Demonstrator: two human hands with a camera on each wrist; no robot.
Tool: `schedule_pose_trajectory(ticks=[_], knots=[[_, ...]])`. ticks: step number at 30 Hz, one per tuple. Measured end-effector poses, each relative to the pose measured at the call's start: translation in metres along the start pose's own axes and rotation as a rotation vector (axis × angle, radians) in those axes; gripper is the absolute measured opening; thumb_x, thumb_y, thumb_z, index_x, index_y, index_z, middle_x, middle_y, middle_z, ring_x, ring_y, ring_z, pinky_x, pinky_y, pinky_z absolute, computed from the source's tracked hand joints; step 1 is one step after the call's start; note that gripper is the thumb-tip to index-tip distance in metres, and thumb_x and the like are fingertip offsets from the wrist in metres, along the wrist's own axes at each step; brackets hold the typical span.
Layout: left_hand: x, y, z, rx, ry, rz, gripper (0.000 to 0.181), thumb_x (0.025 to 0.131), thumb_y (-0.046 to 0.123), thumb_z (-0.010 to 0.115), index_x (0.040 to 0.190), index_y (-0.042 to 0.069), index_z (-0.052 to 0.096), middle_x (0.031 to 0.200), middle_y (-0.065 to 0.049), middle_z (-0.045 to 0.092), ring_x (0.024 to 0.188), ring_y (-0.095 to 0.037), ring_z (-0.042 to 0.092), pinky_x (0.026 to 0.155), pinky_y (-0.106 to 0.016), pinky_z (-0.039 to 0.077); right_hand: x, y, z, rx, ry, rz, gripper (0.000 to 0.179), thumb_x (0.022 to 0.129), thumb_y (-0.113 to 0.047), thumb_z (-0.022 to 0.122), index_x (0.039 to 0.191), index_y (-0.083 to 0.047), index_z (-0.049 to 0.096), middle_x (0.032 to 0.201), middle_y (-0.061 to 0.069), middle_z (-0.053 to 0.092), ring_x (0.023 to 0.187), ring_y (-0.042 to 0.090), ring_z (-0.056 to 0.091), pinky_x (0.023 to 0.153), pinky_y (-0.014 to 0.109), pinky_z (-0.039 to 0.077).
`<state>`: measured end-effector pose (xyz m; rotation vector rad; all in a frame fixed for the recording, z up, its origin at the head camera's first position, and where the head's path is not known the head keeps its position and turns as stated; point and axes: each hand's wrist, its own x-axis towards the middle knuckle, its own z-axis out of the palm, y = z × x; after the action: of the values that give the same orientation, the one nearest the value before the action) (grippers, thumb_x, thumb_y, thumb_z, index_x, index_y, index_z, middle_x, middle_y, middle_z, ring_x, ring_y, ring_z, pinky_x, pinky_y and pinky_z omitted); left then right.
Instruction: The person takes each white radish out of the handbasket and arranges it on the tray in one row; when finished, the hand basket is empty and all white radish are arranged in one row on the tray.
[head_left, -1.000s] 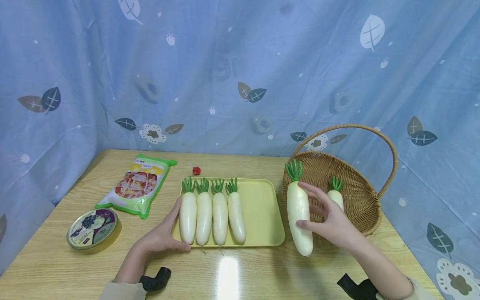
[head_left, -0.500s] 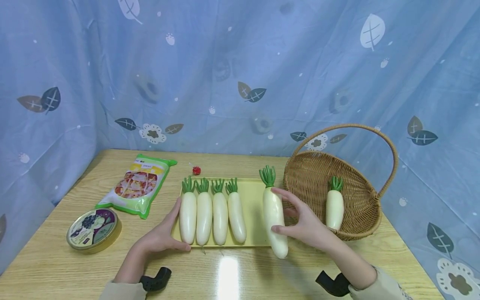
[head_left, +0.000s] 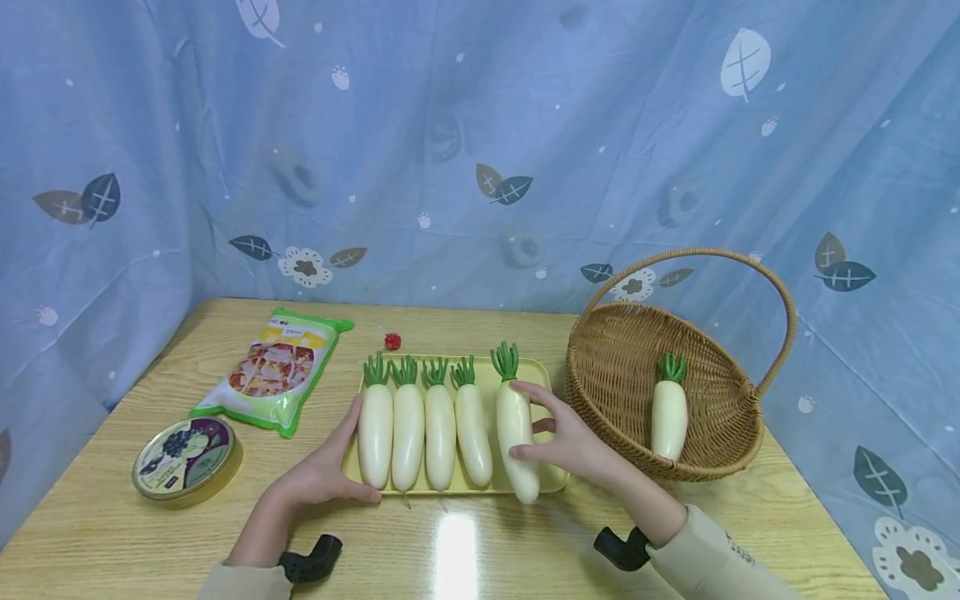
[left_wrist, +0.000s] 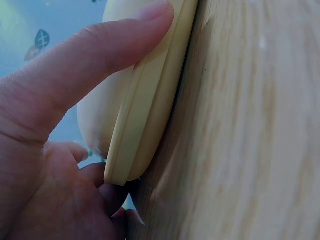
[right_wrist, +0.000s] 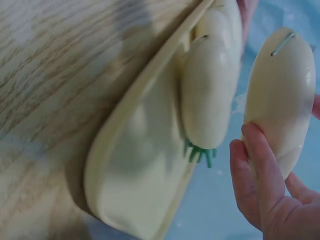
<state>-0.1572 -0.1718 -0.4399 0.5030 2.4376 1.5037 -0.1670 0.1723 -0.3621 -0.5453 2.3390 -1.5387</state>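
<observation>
My right hand (head_left: 566,442) grips a white radish (head_left: 513,429) with a green leaf tuft, its thumb on one side and fingers on the other. This radish hangs above the right part of the yellow tray (head_left: 553,478), its tip over the front rim. In the right wrist view the held radish (right_wrist: 282,85) is apart from the tray floor (right_wrist: 135,170). Several radishes (head_left: 408,437) lie side by side in the tray's left part, leaves toward the back. My left hand (head_left: 326,471) holds the tray's front left corner, thumb on the front rim (left_wrist: 142,100).
A wicker basket (head_left: 600,400) with a tall handle lies tipped at the right, one radish (head_left: 669,421) inside. At the left are a food packet (head_left: 277,371) and a round tin (head_left: 187,458). A small red item (head_left: 392,341) sits behind the tray.
My right hand has carried the radish leftward from the front of the basket to above the tray's right part. The left hand and the tray have stayed in place.
</observation>
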Motion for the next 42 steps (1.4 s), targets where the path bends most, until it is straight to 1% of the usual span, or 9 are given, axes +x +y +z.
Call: schedule_pose_trajectory(ticks=[4, 9, 12, 17, 22, 26, 29, 34, 42], knots=[[-0.001, 0.001, 0.0, 0.006, 0.0, -0.004, 0.134, 0.058, 0.023, 0.086, 0.144, 0.007, -0.016, 0.149, -0.02, -0.015, 0.134, -0.041, -0.009, 0.103, -0.06, 0.001, 0.008, 0.009, 0.002, -0.024, -0.001, 0.031, 0.08, 0.074, -0.008, 0.075, 0.142, -0.016, 0.032, 0.143, 0.021, 0.024, 0.095, 0.031, 0.057, 0.071, 0.034, 0.052], [-0.001, 0.001, -0.001, 0.015, 0.001, -0.003, 0.135, 0.058, 0.025, 0.086, 0.144, 0.007, -0.016, 0.149, -0.02, -0.015, 0.134, -0.041, -0.008, 0.103, -0.06, 0.002, 0.016, 0.013, 0.003, -0.046, -0.014, 0.042, 0.08, 0.075, -0.009, 0.074, 0.142, -0.013, 0.03, 0.143, 0.022, 0.022, 0.099, 0.036, 0.055, 0.072, 0.036, 0.052], [0.0, 0.001, -0.001, 0.021, 0.003, -0.003, 0.135, 0.057, 0.025, 0.086, 0.144, 0.005, -0.016, 0.149, -0.021, -0.015, 0.134, -0.041, -0.008, 0.104, -0.06, 0.002, 0.021, 0.017, 0.005, -0.038, -0.02, 0.064, 0.082, 0.075, -0.008, 0.074, 0.143, -0.013, 0.029, 0.143, 0.025, 0.02, 0.099, 0.038, 0.053, 0.072, 0.037, 0.052], [0.0, 0.0, 0.0, 0.014, 0.006, -0.01, 0.136, 0.057, 0.025, 0.086, 0.143, 0.005, -0.017, 0.149, -0.021, -0.016, 0.134, -0.042, -0.009, 0.104, -0.06, 0.001, 0.03, 0.026, 0.009, 0.004, -0.036, 0.11, 0.083, 0.074, -0.005, 0.074, 0.143, -0.013, 0.028, 0.142, 0.028, 0.018, 0.098, 0.034, 0.054, 0.074, 0.039, 0.051], [-0.001, -0.001, 0.001, 0.011, 0.003, -0.013, 0.138, 0.056, 0.025, 0.086, 0.142, 0.003, -0.019, 0.148, -0.022, -0.018, 0.133, -0.042, -0.009, 0.104, -0.059, 0.001, 0.035, 0.032, 0.01, 0.041, -0.083, 0.111, 0.085, 0.075, -0.002, 0.072, 0.144, -0.007, 0.023, 0.142, 0.032, 0.014, 0.096, 0.031, 0.057, 0.075, 0.038, 0.051], [-0.001, 0.0, 0.0, 0.015, 0.006, -0.01, 0.14, 0.055, 0.025, 0.087, 0.141, 0.003, -0.021, 0.147, -0.022, -0.02, 0.133, -0.042, -0.01, 0.104, -0.059, 0.001, 0.037, 0.034, 0.01, 0.069, -0.105, 0.109, 0.085, 0.076, 0.0, 0.07, 0.144, -0.005, 0.021, 0.141, 0.035, 0.012, 0.099, 0.033, 0.056, 0.075, 0.036, 0.051], [0.0, 0.001, -0.001, 0.016, 0.006, -0.006, 0.14, 0.055, 0.025, 0.087, 0.141, 0.003, -0.021, 0.147, -0.022, -0.021, 0.133, -0.042, -0.01, 0.104, -0.059, 0.001, 0.039, 0.034, 0.011, 0.083, -0.111, 0.107, 0.084, 0.076, 0.001, 0.07, 0.144, -0.003, 0.02, 0.14, 0.035, 0.016, 0.102, 0.036, 0.054, 0.075, 0.036, 0.051], [0.0, 0.001, -0.002, 0.006, 0.0, 0.0, 0.14, 0.055, 0.024, 0.087, 0.141, 0.003, -0.022, 0.147, -0.022, -0.021, 0.134, -0.041, -0.011, 0.103, -0.06, 0.0, 0.041, 0.032, 0.012, 0.072, -0.136, 0.092, 0.085, 0.077, 0.0, 0.069, 0.144, 0.0, 0.018, 0.139, 0.034, 0.022, 0.102, 0.036, 0.054, 0.076, 0.036, 0.051], [0.0, 0.0, -0.001, -0.004, 0.007, 0.019, 0.14, 0.055, 0.024, 0.086, 0.14, 0.003, -0.024, 0.147, -0.021, -0.023, 0.133, -0.041, -0.013, 0.103, -0.06, -0.001, 0.042, 0.037, 0.012, 0.037, -0.148, 0.099, 0.085, 0.078, -0.004, 0.069, 0.145, -0.002, 0.017, 0.137, 0.033, 0.025, 0.104, 0.035, 0.054, 0.077, 0.035, 0.05]])
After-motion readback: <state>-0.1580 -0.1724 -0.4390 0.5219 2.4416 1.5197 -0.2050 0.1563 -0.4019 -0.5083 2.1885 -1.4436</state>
